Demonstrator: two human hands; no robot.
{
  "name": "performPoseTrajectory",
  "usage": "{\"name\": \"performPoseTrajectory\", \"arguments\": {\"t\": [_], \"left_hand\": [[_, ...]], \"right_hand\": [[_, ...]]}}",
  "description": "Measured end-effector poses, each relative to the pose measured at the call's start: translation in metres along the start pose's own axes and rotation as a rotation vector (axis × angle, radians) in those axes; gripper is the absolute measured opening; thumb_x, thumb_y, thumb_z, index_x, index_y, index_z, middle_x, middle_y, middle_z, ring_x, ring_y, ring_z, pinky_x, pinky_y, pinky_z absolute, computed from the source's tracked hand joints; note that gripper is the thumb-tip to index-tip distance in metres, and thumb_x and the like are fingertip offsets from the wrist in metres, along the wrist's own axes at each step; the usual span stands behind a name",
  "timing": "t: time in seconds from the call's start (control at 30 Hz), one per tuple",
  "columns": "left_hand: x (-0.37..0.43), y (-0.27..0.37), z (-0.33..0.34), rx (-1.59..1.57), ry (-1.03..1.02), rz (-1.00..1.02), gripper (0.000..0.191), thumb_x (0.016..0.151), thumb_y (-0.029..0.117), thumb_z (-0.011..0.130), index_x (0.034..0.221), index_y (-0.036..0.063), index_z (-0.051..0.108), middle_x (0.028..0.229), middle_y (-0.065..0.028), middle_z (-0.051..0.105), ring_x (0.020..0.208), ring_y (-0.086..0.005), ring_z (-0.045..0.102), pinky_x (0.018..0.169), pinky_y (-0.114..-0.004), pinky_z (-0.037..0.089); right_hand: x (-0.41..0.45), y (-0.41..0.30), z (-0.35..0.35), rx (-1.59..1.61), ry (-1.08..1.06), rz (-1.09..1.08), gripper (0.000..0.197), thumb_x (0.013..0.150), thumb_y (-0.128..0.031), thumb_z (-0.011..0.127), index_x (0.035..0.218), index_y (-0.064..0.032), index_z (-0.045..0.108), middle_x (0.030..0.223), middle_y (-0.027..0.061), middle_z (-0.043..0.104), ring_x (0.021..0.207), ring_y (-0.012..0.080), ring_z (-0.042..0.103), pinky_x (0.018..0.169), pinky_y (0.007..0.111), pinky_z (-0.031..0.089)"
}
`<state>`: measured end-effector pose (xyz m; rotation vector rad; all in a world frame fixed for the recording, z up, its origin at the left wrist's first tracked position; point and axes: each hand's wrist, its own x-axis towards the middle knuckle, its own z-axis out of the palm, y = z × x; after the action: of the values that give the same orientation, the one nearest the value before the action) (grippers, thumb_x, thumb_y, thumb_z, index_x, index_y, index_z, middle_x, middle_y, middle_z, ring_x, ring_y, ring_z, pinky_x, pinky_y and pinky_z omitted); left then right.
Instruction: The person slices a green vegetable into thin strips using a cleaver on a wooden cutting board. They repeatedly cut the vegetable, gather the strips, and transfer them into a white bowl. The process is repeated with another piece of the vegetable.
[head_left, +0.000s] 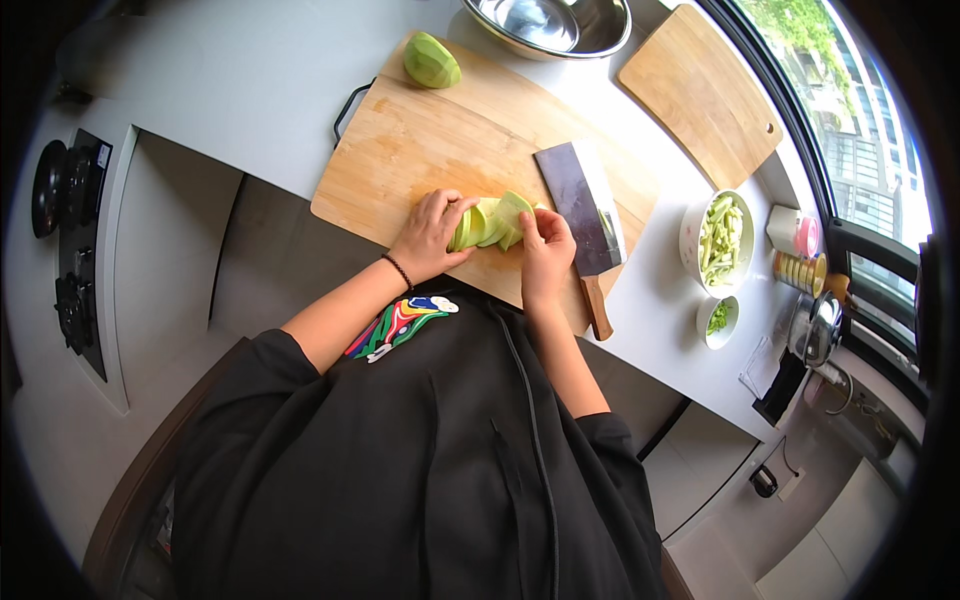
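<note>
On a wooden cutting board (465, 127) lies a row of overlapping pale green vegetable slices (486, 220). My left hand (429, 235) rests over the left end of the row, fingers curved around it. The thumb and fingertips of my right hand (548, 247) pinch a slice at the row's right end. Just right of that hand, a cleaver (574, 202) lies flat on the board, its wooden handle towards the near edge. A peeled green vegetable half (431, 61) sits at the board's far left corner.
A steel bowl (600, 34) stands beyond the board, with a second wooden board (701, 97) to its right. Farther right are a white bowl (688, 244) of cut green strips, a small bowl (703, 324) of chopped greens, jars and a metal kettle (814, 330). A stove is far left.
</note>
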<state>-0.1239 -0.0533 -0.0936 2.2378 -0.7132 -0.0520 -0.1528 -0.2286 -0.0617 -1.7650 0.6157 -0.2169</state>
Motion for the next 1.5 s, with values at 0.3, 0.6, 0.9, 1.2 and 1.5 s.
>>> {"name": "performPoseTrajectory", "arguments": {"t": [0.3,0.6,0.9,1.2,1.5], "left_hand": [[0.0,-0.007,0.001,0.007,0.01,0.054,0.08,0.065,0.026,0.08,0.133,0.0093,0.042,0.127,-0.0103,0.047,0.118,-0.0302,0.045,0.101,-0.041,0.036],[-0.002,-0.009,0.003,0.02,0.035,0.069,0.083,0.067,0.035,0.079,0.137,0.0099,0.04,0.127,-0.0094,0.048,0.118,-0.0288,0.045,0.102,-0.041,0.035],[0.003,-0.001,0.004,0.204,-0.001,0.067,0.079,0.068,0.036,0.077,0.135,0.0106,0.043,0.128,-0.0046,0.049,0.119,-0.0237,0.044,0.101,-0.038,0.033],[0.012,0.001,-0.001,0.189,-0.002,0.076,0.078,0.068,0.04,0.076,0.134,0.0114,0.045,0.124,-0.0031,0.052,0.115,-0.0214,0.046,0.1,-0.039,0.031],[0.005,-0.006,0.008,0.15,0.074,0.045,0.073,0.069,0.038,0.076,0.131,0.0125,0.047,0.115,-0.0063,0.054,0.109,-0.0243,0.049,0.099,-0.04,0.033]], "right_hand": [[-0.016,-0.006,0.018,-0.485,-0.187,-0.177,0.017,0.079,-0.01,0.068,0.075,0.0044,0.061,0.069,0.0163,0.062,0.063,0.0275,0.061,0.061,0.037,0.048],[-0.016,0.0,0.024,-0.268,-0.254,0.005,0.016,0.083,-0.008,0.065,0.079,0.0073,0.063,0.065,0.0168,0.064,0.053,0.0229,0.062,0.055,0.033,0.05],[-0.002,-0.01,-0.031,-0.796,-0.077,-0.444,0.032,0.076,-0.007,0.07,0.106,0.003,0.06,0.101,0.0149,0.059,0.09,0.03,0.06,0.081,0.037,0.049],[0.002,-0.012,-0.045,-0.557,0.014,-0.377,0.009,0.085,-0.003,0.06,0.089,0.0043,0.063,0.096,0.0134,0.062,0.076,0.0226,0.062,0.068,0.031,0.051],[-0.008,-0.003,-0.021,0.055,-0.135,0.194,0.017,0.088,-0.011,0.063,0.096,0.0039,0.063,0.078,0.0041,0.063,0.063,0.0097,0.059,0.053,0.021,0.046]]}}
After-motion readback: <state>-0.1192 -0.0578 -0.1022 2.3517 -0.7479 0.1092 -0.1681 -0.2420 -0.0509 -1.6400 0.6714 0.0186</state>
